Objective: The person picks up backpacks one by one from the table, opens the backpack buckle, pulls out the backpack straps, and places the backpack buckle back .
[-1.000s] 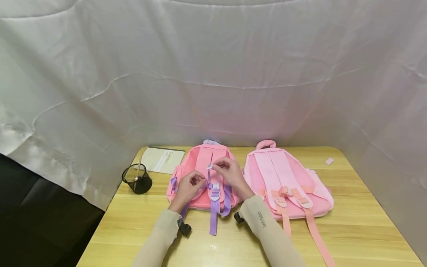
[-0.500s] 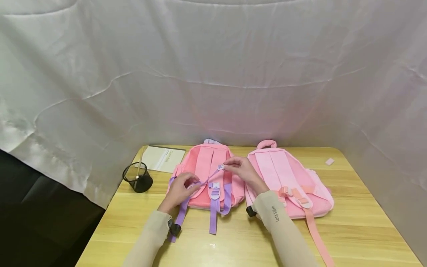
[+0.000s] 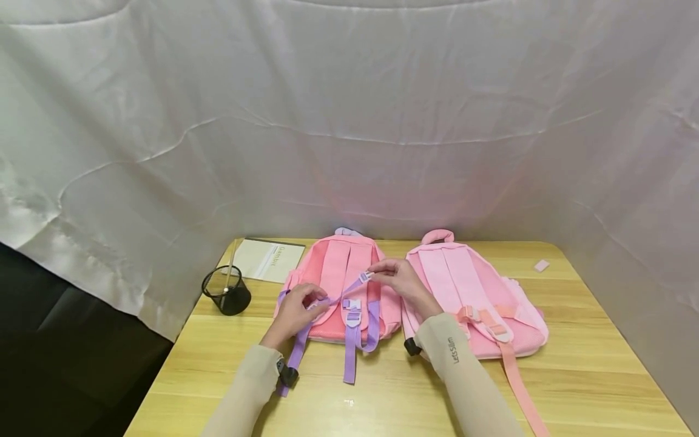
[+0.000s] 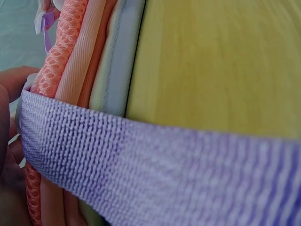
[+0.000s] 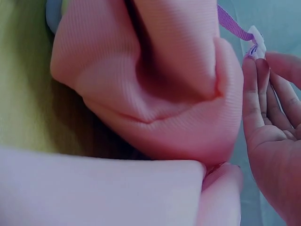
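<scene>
A pink backpack with purple straps [image 3: 341, 261] lies on its front, shoulder straps facing up. My right hand [image 3: 401, 280] pinches a small white buckle [image 5: 256, 41] between thumb and fingertips, above the bag's right side. From that buckle a short purple strap [image 3: 352, 286] slopes down to my left hand [image 3: 295, 312]. The left thumb and fingers hold the lower tip of the left shoulder strap by its whitish adjuster [image 4: 28, 84], mostly hidden by the hand. Wide purple webbing [image 4: 117, 155] runs from there. A second white buckle [image 3: 352, 304] rests on the right shoulder strap.
A lighter pink backpack [image 3: 453, 273] with peach straps lies close on the right, partly under my right forearm. To the left are a black mesh pen holder [image 3: 232, 298] with a stick in it and a booklet [image 3: 256, 260]. A small pink piece [image 3: 541, 265] lies at the right.
My right hand has moved right with the buckle, drawing the purple strap out at a slant. My left hand has shifted slightly left and down. The last half second shows little movement.
</scene>
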{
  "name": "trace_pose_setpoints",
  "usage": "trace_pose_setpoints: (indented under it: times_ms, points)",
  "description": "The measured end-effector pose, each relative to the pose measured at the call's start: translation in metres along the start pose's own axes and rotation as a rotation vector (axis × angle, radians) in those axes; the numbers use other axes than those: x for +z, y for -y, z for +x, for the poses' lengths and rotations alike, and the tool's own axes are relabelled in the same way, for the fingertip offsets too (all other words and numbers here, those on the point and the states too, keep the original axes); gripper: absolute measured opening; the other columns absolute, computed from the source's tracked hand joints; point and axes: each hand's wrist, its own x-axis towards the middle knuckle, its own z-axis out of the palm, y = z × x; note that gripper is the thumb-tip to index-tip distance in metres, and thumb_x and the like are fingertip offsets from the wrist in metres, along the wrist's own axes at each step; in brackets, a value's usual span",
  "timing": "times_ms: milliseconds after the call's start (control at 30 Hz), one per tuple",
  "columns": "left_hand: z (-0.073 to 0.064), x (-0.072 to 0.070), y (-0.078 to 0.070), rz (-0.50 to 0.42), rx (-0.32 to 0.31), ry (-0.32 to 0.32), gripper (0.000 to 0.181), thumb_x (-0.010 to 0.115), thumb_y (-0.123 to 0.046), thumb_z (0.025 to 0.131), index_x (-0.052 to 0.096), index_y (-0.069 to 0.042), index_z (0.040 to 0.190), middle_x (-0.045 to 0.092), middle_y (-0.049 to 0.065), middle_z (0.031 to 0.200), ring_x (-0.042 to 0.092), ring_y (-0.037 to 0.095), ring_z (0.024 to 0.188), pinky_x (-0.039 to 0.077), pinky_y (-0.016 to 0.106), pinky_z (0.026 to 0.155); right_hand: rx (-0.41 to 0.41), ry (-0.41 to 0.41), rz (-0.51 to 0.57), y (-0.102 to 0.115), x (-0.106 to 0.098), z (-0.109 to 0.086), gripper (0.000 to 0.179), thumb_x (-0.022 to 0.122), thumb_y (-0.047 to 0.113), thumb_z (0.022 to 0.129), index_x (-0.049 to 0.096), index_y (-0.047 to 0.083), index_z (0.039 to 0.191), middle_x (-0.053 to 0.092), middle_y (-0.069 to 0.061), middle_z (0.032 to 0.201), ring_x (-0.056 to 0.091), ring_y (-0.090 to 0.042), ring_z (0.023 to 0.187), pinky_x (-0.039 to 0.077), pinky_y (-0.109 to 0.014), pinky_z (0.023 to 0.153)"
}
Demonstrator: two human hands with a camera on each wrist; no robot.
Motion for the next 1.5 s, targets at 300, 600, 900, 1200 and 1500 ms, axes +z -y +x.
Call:
trace_pose_setpoints:
  times_ms: [300, 600, 900, 1200, 1500]
  points:
    - [0.000, 0.001, 0.002, -0.005, 0.001, -0.015, 0.020, 0.083, -0.024, 0.089, 0.073, -0.018, 0.105, 0.068, -0.003, 0.097, 0.055, 0.016, 0.090, 0.048, 0.030, 0.081, 0.022, -0.024, 0.003, -0.005, -0.001, -0.001, 0.026, 0.076, -0.005, 0.088, 0.073, -0.006, 0.113, 0.077, -0.014, 0.111, 0.071, -0.011, 0.092, 0.056, -0.022, 0.087]
    - [0.000, 0.002, 0.003, -0.006, -0.005, -0.019, 0.020, 0.084, -0.022, 0.088, 0.073, -0.018, 0.104, 0.066, -0.003, 0.097, 0.055, 0.015, 0.089, 0.047, 0.029, 0.080, 0.037, -0.045, -0.068, -0.010, -0.001, 0.000, 0.024, 0.076, -0.004, 0.088, 0.076, -0.003, 0.111, 0.077, -0.015, 0.108, 0.069, -0.012, 0.091, 0.055, -0.021, 0.083]
    - [0.000, 0.003, 0.005, -0.002, 0.004, -0.027, 0.020, 0.085, -0.024, 0.087, 0.074, -0.019, 0.103, 0.067, -0.003, 0.096, 0.055, 0.015, 0.089, 0.047, 0.027, 0.079, 0.040, -0.053, -0.131, -0.012, 0.001, 0.000, 0.023, 0.076, -0.004, 0.086, 0.077, -0.001, 0.109, 0.076, -0.017, 0.110, 0.068, -0.016, 0.093, 0.053, -0.023, 0.084]
    - [-0.001, 0.003, 0.005, 0.003, -0.011, -0.029, 0.020, 0.085, -0.023, 0.087, 0.074, -0.021, 0.104, 0.067, -0.004, 0.097, 0.055, 0.015, 0.089, 0.048, 0.031, 0.081, -0.001, -0.044, -0.218, -0.013, 0.004, -0.001, 0.018, 0.074, -0.002, 0.088, 0.078, -0.001, 0.105, 0.077, -0.016, 0.101, 0.070, -0.014, 0.086, 0.056, -0.025, 0.080]
    - [0.000, 0.004, 0.006, -0.005, -0.006, -0.031, 0.021, 0.084, -0.022, 0.087, 0.074, -0.019, 0.104, 0.067, -0.003, 0.097, 0.055, 0.015, 0.089, 0.048, 0.029, 0.080, 0.003, -0.038, -0.325, -0.018, 0.006, 0.001, 0.019, 0.074, 0.000, 0.088, 0.079, 0.005, 0.105, 0.078, -0.009, 0.098, 0.069, -0.013, 0.086, 0.057, -0.028, 0.082]
